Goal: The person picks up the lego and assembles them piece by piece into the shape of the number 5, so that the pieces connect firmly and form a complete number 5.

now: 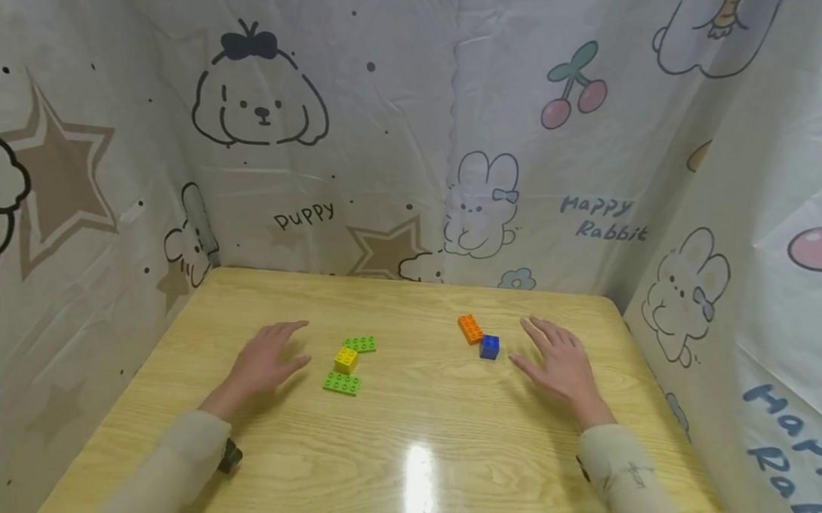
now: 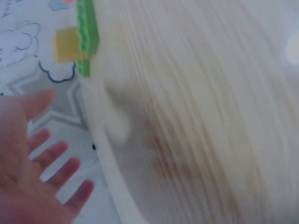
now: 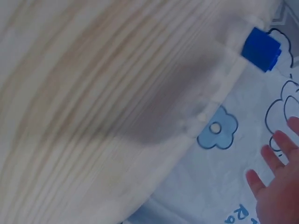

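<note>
My left hand hovers over the left half of the table, fingers spread and holding nothing. Just right of it lie a yellow block and two flat green blocks, one behind and one in front. In the left wrist view the left hand is apart from the yellow block. My right hand, also with straight, parted fingers, is beside a blue block without touching it. An orange block lies next to the blue one. The right wrist view shows the blue block beyond the fingertips.
The wooden table carries the blocks in two groups, left and right. Printed cloth hangs along its back and both sides. A dark wrist device shows at the left cuff. Light glares off the table's front middle.
</note>
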Motion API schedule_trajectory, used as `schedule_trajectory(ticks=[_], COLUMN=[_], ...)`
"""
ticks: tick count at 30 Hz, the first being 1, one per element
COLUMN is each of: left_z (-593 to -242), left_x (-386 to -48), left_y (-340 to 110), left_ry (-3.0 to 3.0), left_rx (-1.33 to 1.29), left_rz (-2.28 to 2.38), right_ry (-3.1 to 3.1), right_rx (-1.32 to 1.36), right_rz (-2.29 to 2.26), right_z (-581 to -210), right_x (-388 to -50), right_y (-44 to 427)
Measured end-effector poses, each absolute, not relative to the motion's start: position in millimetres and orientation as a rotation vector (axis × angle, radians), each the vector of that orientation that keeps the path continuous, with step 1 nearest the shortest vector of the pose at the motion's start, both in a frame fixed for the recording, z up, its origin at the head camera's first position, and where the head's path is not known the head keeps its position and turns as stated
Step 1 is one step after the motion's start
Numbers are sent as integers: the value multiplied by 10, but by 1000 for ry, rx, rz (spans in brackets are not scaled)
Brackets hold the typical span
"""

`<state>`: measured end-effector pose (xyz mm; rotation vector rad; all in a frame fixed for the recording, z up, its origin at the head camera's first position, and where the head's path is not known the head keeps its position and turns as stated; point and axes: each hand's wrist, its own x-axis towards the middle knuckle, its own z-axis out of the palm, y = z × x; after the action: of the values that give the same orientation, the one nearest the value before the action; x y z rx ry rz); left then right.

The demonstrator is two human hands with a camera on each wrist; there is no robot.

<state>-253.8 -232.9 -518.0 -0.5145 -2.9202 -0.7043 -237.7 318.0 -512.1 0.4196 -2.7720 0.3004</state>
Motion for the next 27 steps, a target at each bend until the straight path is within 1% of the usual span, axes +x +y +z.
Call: schedule_trajectory(ticks=[8,13,19,27], left_z=[-5266,-5322,-5379,-5429], left_x=[-2460,-2465,-2460,-2463], left_y=[-2179,-2106,-2015,-1942], left_ry=[-2955,-2970,-3008,-2960], left_rx=[-579,-568,-472,-469], left_rz=[-1185,-1398,-1437,-1527], right_ry=[-2865,-2854,-2853,-2866], right_rx=[253,173,89,-15], right_rz=[927,1207,1382,1495], right_z=[-5091,-5110,-5166,-5286], right_x=[-2448,-2509,-2590,-2684], right_y=[2860,2746,2691,2680])
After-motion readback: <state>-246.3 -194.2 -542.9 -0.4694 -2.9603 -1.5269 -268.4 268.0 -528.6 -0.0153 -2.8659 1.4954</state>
